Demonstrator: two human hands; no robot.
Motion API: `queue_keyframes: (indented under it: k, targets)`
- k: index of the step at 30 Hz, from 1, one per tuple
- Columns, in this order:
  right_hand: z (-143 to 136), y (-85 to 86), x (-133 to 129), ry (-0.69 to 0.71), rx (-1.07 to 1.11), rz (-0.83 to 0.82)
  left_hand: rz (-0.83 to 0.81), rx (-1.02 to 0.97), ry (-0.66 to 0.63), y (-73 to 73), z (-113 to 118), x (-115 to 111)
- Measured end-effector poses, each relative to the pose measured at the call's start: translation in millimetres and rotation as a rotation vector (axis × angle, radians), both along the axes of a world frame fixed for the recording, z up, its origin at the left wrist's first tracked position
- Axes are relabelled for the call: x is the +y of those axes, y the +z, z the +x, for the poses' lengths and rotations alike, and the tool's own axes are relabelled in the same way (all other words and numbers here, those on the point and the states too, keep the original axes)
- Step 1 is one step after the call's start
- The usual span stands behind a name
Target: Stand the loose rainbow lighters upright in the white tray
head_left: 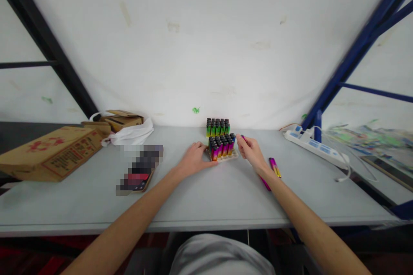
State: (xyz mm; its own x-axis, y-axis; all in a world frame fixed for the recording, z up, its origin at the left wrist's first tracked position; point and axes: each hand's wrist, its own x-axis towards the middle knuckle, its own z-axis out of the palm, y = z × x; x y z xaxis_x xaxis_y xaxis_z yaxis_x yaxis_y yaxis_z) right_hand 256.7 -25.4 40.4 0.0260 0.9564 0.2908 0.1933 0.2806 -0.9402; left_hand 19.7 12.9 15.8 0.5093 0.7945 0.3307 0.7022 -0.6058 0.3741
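My left hand (193,160) grips the left side of a pale tray (232,156), its thumb along the front edge. Upright in that tray stand several lighters (222,146) in purple, pink and yellow with dark tops. Just right of the tray, my right hand (250,151) is closed on a lighter (243,137); only a purple bit of it shows above the fingers. Behind the tray is a block of green lighters (217,127) with dark tops. Two loose lighters lie near my right forearm: a purple and gold lighter (275,167), and a purple lighter (266,184) partly hidden by the arm.
A phone (142,169), partly pixelated, lies left on the grey table (206,206). Farther left are a cardboard box (51,152), a smaller open box (122,120) and a white plastic bag (135,134). On the right sit a power strip (318,148) with cables and, beyond the blue frame, plastic packaging (374,146).
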Motion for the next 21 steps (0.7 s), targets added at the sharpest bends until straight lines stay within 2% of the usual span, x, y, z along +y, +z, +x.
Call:
queue_keyframes:
  k: [10, 21]
  targets:
    - [-14.6, -11.7, -6.3, -0.044, -0.242, 0.046, -0.006, -0.003, 0.009, 2.7, 1.5, -1.6]
    - [-12.4, -10.9, -7.9, -0.055, -0.255, 0.071, 0.026, 0.050, 0.013, 2.0, 0.1, -0.1]
